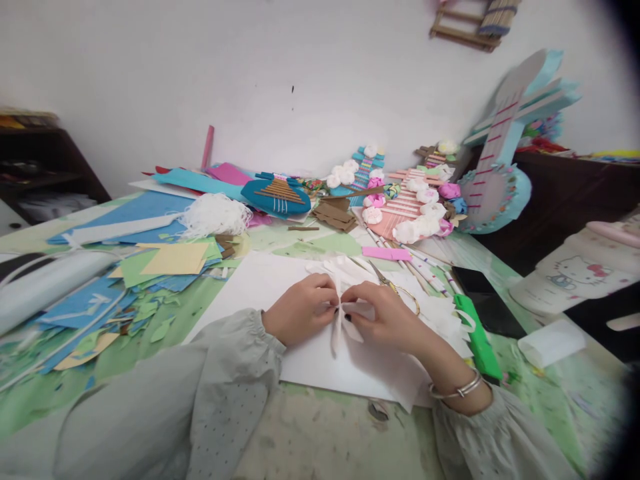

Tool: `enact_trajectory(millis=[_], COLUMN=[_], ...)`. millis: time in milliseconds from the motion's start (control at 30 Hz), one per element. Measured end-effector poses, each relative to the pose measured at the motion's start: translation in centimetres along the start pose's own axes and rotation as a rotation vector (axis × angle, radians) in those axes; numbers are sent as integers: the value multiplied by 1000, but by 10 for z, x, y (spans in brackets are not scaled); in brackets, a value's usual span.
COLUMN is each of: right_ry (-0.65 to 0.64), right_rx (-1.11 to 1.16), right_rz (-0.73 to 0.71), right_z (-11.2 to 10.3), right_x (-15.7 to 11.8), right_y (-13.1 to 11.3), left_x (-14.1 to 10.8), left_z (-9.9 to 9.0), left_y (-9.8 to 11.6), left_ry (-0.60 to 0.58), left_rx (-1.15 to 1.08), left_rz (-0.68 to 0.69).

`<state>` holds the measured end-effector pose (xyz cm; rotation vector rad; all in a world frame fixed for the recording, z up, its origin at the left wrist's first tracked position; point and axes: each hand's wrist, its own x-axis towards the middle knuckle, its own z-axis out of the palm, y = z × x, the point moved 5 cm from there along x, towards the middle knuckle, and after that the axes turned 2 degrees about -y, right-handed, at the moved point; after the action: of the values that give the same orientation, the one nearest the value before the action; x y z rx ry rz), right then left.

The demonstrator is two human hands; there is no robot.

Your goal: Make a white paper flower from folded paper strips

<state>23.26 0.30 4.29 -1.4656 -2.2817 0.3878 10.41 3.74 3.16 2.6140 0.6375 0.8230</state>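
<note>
In the middle of the worktop (320, 433), above a large white sheet (245, 293), a white paper piece (337, 339) is held between the person's two hands. Its long axis runs roughly away from the wearer: a narrow tail points back toward the wearer, and a wider flap slants off to the right beneath the right hand (383, 317). Whether the white folds just beyond the fingers belong to it, I cannot tell. The left hand (304, 308) has its grip pinched together on the piece from the left; the right hand's grip is clamped on it from the other side, fingertips nearly meeting at a gathered waist.

The piece looks thin, soft and creased, against the smooth, flat sheet below. Crinkled white scraps (445, 323) lie right of the right wrist, and scissors (393, 285) with gold-coloured looped handles rest just beyond that hand. Further right are a glossy black phone (487, 303) and a bright green plastic tool (477, 337); a stringy white tangle (216, 215) sits far left, behind flat green and yellow paper offcuts (173, 260).

The sheet's near edge slants below the hands, one corner jutting out toward the right forearm. A bare stretch of sheet gives room left of the left hand; on the right, scraps and scissors crowd closer.
</note>
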Motion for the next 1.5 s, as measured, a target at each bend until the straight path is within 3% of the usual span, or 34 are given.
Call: enact_trajectory(millis=[567, 767, 1100, 1267, 1500], right_ry=[64, 84, 54, 50, 30], right_rx=[-404, -387, -303, -279, -212], right_rz=[-22, 9, -28, -34, -22], right_z=[10, 10, 10, 10, 11], right_x=[0, 0, 1, 1, 3], right_y=[-14, -12, -16, -13, -5], left_x=[-2, -4, 0, -2, 0], left_z=[-1, -3, 1, 0, -3], left_y=[9, 9, 7, 7, -1], left_ry=[51, 100, -98, -112, -103], left_rx=[177, 226, 214, 245, 56], left_rz=[189, 123, 17, 8, -71])
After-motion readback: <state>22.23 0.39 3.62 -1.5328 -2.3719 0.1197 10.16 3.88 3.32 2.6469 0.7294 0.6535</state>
